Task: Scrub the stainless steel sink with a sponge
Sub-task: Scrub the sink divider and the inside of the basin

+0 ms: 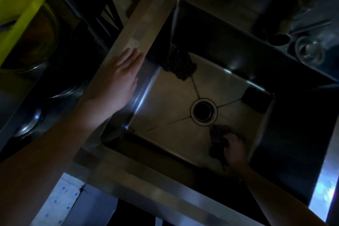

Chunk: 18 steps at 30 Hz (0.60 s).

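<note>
The stainless steel sink (170,113) fills the middle of the dim head view, with a round drain (203,112) in its floor. My right hand (234,148) is down in the basin near the front right, shut on a dark sponge or scrub pad (218,139) pressed to the sink floor just below the drain. My left hand (121,77) lies flat with fingers together on the sink's left rim, holding nothing.
A dark mesh scrubber (179,66) lies in the basin's far left corner, and a dark block (255,99) sits at the right wall. A yellow-green board (20,14) rests over metal bowls at left. The faucet (280,33) and a glass (310,51) stand upper right.
</note>
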Tool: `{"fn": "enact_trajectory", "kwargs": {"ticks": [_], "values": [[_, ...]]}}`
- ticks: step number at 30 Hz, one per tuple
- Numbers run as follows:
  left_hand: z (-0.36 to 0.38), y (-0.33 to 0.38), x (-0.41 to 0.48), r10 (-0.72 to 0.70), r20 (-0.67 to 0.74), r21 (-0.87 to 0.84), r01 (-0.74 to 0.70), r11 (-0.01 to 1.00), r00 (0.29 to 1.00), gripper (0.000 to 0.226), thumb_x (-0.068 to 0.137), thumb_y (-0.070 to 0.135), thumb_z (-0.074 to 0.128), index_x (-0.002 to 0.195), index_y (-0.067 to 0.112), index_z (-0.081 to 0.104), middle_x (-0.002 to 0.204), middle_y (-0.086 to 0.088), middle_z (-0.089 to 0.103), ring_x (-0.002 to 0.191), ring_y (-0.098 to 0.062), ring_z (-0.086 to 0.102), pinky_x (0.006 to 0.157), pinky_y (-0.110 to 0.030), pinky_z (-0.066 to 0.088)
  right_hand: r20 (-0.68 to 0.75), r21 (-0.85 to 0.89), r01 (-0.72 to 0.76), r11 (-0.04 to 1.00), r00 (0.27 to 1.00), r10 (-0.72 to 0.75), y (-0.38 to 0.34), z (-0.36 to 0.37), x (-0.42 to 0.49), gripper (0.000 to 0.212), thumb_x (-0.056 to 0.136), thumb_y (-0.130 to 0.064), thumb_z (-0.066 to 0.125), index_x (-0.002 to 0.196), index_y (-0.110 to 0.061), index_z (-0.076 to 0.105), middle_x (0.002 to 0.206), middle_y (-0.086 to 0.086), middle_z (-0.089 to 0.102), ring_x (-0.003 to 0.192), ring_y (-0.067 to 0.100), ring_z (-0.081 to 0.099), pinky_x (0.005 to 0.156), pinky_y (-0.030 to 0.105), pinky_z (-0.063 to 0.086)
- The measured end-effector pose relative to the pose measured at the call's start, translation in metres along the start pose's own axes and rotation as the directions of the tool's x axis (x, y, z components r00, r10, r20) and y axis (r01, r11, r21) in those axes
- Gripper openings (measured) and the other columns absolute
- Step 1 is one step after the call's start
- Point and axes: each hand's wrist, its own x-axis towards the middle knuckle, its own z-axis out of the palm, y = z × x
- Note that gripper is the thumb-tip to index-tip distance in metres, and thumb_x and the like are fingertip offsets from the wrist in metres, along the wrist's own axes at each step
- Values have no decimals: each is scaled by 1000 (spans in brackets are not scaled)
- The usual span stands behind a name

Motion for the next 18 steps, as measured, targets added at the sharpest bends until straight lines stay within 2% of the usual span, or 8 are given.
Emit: {"fn": "enact_trajectory", "kwargs": {"ticks": [3, 6, 8, 11, 13, 15, 18], "values": [[-1, 1, 0, -3, 3, -1, 3, 1000, 1000, 63, 83, 9, 59, 141, 2, 34, 145, -18, 39, 137, -31, 32, 109, -44, 29, -27, 93, -305, 948, 951, 309, 13, -10, -2, 42, 77, 5, 60, 118, 5, 50, 128, 28, 47, 113, 44, 51, 99, 46, 42], [-2, 2, 0, -11, 7, -12, 12, 1000, 1000, 63, 83, 8, 59, 141, 2, 35, 146, -17, 39, 138, -31, 31, 110, -46, 30, 44, 176, -458, 871, 888, 458, 12, -12, -6, 50, 78, 1, 64, 124, 8, 46, 136, 30, 41, 119, 45, 48, 102, 47, 41], [-3, 3, 0, -9, 5, -17, 9, 1000, 1000, 63, 84, 8, 59, 141, 2, 34, 146, -17, 39, 138, -31, 31, 110, -46, 31, 92, 213, -502, 838, 864, 494, 6, -8, -13, 56, 77, -1, 66, 129, 6, 44, 138, 29, 41, 124, 43, 46, 106, 45, 38], [-4, 3, 0, -11, 5, -25, 11, 1000, 1000, 63, 83, 7, 60, 141, 1, 35, 145, -18, 39, 138, -32, 31, 110, -46, 30, 270, 275, -609, 744, 792, 548, -12, 1, -31, 70, 70, -5, 75, 131, 9, 44, 134, 29, 48, 124, 40, 48, 107, 45, 39], [-4, 3, -1, -6, 6, -29, 6, 1000, 1000, 63, 83, 6, 59, 141, 1, 35, 146, -18, 39, 138, -32, 31, 110, -45, 30, 393, 336, -691, 640, 720, 572, -30, 6, -41, 88, 62, -16, 84, 135, 5, 40, 136, 25, 49, 125, 38, 48, 108, 45, 39], [-5, 4, 0, -12, 3, -32, 12, 999, 1000, 63, 84, 7, 58, 141, 1, 34, 147, -17, 37, 139, -31, 30, 111, -46, 29, 471, 372, -732, 571, 678, 564, -51, 11, -42, 106, 54, -27, 89, 140, 2, 33, 140, 23, 44, 128, 38, 45, 109, 45, 38], [-7, 4, 1, -12, 40, -14, 13, 1000, 999, 62, 85, 9, 56, 142, 1, 33, 147, -17, 36, 139, -31, 29, 110, -49, 29, 537, 359, -750, 555, 652, 535, -89, 17, -35, 98, 63, -26, 84, 140, 2, 31, 141, 21, 40, 126, 38, 44, 107, 47, 40]]}}
